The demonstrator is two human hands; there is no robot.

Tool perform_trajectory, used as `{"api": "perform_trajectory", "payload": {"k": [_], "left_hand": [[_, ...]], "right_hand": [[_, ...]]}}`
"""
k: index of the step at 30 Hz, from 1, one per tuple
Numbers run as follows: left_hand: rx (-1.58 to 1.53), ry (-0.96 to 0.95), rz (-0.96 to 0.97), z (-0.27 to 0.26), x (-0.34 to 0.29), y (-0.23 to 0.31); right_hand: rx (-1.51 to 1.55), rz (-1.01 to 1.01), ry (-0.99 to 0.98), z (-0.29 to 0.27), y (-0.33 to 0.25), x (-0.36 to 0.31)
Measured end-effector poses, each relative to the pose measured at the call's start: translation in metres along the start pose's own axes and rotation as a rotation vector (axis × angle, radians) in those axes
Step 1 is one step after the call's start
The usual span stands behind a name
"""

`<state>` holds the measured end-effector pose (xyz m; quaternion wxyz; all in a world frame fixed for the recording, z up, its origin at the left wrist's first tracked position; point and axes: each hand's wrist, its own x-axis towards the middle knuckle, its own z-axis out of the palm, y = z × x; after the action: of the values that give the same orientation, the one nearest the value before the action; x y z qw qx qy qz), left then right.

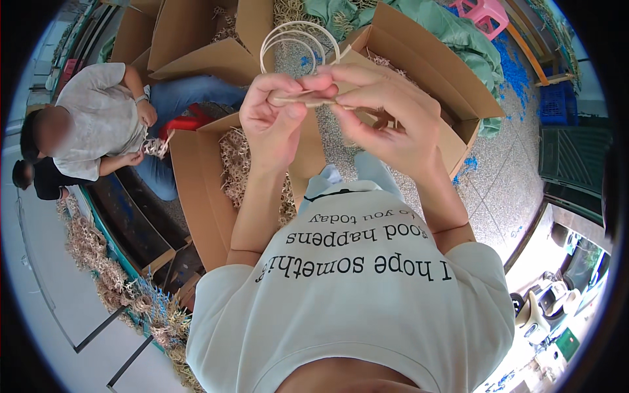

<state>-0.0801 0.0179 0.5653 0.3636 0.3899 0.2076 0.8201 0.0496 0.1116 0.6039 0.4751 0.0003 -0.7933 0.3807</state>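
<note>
My left hand (274, 118) and my right hand (396, 114) are raised together in front of my chest, fingertips almost meeting. Both pinch a thin tan strip-like piece (309, 101) between thumb and fingers. Its exact kind is hard to make out. Cream-coloured thin loops (306, 24) stand up just beyond my fingertips, several rounds side by side. Where they join the piece in my fingers is hidden. Below my left wrist, an open cardboard box (200, 190) holds a heap of tangled tan pieces (236, 157).
More open cardboard boxes stand at the far left (190, 33) and far right (452, 85). A seated person (98, 121) on the left handles a similar tan bundle (155, 147). Green sheeting (426, 29), a pink stool (483, 14) and blue scraps (514, 72) lie beyond.
</note>
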Motion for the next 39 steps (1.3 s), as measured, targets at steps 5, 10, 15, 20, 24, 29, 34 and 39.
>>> {"api": "perform_trajectory", "payload": {"k": [5, 10, 15, 20, 24, 29, 34, 39], "left_hand": [[0.094, 0.221, -0.046, 0.012, 0.003, -0.007], [0.112, 0.493, -0.196, 0.019, 0.011, -0.025], [0.074, 0.560, -0.286, 0.026, 0.021, -0.047], [0.064, 0.536, -0.410, 0.031, 0.035, -0.066], [0.064, 0.535, -0.405, 0.038, 0.041, -0.080], [0.103, 0.546, -0.376, 0.044, 0.048, -0.091], [0.170, 0.558, -0.373, 0.052, 0.053, -0.097], [0.246, 0.584, -0.333, 0.058, 0.055, -0.104]], "right_hand": [[-0.039, 0.176, 0.067, -0.004, 0.009, -0.001], [0.017, 0.510, 0.065, -0.018, 0.027, -0.010], [-0.023, 0.563, 0.070, -0.037, 0.037, -0.015], [-0.098, 0.546, 0.079, -0.061, 0.048, -0.019], [-0.132, 0.520, 0.086, -0.082, 0.059, -0.018], [-0.090, 0.590, 0.040, -0.097, 0.061, -0.014], [-0.092, 0.516, 0.041, -0.106, 0.067, -0.017], [-0.113, 0.518, 0.019, -0.118, 0.071, -0.010]]}}
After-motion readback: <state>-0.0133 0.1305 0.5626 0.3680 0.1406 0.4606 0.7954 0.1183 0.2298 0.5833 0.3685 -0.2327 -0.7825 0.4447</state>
